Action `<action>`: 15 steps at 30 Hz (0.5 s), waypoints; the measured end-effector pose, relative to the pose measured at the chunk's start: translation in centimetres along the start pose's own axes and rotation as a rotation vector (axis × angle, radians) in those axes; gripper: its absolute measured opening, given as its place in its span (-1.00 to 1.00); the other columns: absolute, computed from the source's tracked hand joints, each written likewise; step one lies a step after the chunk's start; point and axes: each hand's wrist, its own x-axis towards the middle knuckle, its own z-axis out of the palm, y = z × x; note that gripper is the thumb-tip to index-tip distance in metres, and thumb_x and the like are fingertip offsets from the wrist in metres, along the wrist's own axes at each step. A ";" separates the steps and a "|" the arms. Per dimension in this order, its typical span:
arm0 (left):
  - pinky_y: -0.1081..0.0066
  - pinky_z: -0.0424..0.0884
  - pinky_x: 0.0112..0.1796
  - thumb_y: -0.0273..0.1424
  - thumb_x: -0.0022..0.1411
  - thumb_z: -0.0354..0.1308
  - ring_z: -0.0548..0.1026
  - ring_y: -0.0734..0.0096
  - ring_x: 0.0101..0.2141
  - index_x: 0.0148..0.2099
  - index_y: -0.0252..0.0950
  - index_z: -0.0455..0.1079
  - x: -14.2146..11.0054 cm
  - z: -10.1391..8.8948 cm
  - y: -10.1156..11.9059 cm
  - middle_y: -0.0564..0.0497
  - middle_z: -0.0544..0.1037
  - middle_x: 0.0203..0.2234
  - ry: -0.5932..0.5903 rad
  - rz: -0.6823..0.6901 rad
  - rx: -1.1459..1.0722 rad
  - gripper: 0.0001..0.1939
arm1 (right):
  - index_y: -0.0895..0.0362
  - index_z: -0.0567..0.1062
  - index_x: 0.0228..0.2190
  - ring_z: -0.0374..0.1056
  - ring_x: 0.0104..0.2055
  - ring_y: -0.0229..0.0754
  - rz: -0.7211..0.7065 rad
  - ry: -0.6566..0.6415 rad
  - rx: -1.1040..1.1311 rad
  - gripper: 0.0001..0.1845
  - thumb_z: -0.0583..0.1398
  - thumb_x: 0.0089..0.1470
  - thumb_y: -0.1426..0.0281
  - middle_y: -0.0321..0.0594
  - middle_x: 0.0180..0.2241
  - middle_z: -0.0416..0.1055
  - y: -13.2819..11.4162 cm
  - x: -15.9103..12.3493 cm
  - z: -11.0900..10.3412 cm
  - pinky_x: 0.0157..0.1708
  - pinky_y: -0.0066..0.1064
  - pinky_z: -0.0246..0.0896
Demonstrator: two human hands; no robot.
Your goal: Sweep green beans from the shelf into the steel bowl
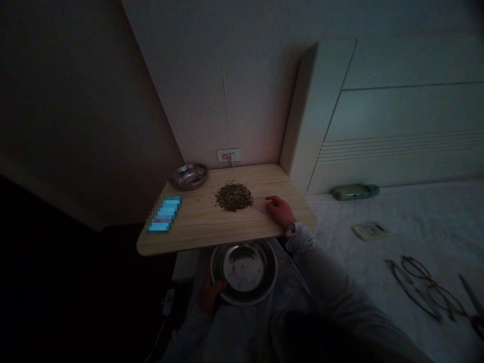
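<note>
A heap of small dark greenish grains (233, 196) lies on the light wooden tabletop (192, 229). My right hand (280, 210) is at the heap's right side, its fingers closed on a thin, pale, see-through tool (259, 201) that reaches the grains. Its kind is too dim to make out. Below the table's front edge, over my lap, is a wide metal basin (271, 272). My left hand (212, 292) grips its left rim, thumb over the edge. A few specks lie on the basin's bottom.
A smaller metal bowl (189, 176) and a lit phone (165, 214) are on the table's left. A socket (228, 155) with a plug is behind it. On the bed to the right lie a green bottle (354, 191), a pale device (370, 230), glasses (429, 280) and scissors (472, 295).
</note>
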 end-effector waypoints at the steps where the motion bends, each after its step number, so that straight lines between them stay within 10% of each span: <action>1: 0.22 0.28 -0.06 -0.26 -0.36 0.24 0.35 0.01 -0.03 0.11 -0.32 0.22 -0.1 0.1 0.1 -0.15 0.45 -0.06 0.002 -0.010 -0.007 -0.13 | 0.16 0.44 -0.26 0.24 -0.50 -0.28 0.002 0.001 -0.004 -0.66 0.09 -0.12 0.32 -0.32 -0.57 0.36 0.0 0.0 0.0 -0.45 -0.44 0.11; 15: 0.26 0.20 0.01 -0.35 -0.25 0.22 0.30 0.06 0.03 0.15 -0.35 0.17 -1.2 0.4 1.7 -0.14 0.40 0.01 -0.009 -0.013 -0.010 -0.18 | 0.16 0.44 -0.25 0.27 -0.47 -0.28 -0.012 -0.004 0.023 -0.66 0.08 -0.11 0.32 -0.31 -0.54 0.38 0.5 0.1 0.0 -0.39 -0.42 0.13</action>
